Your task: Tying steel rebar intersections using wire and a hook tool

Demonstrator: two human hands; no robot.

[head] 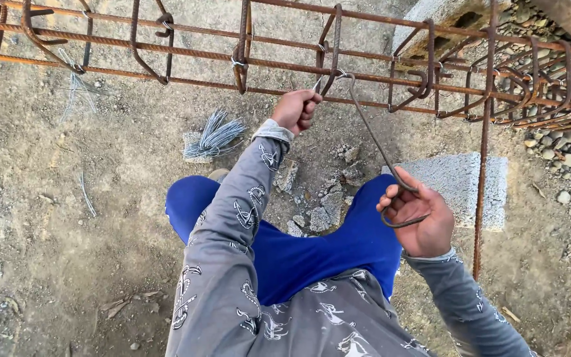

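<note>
Our right hand (421,221) closes its grip around the looped handle of the hooked tying tool (375,142); our left hand (297,109) pinches tie wire at the rebar cage (338,49).

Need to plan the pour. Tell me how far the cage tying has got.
Done: the joint left of the hands already carries a wire tie. In hand: the left hand pinches wire at a stirrup joint on the rebar cage, while the right hand holds the hook tool caught there. Left: the joints to the right look untied; a bundle of wire lies on the ground.
</note>
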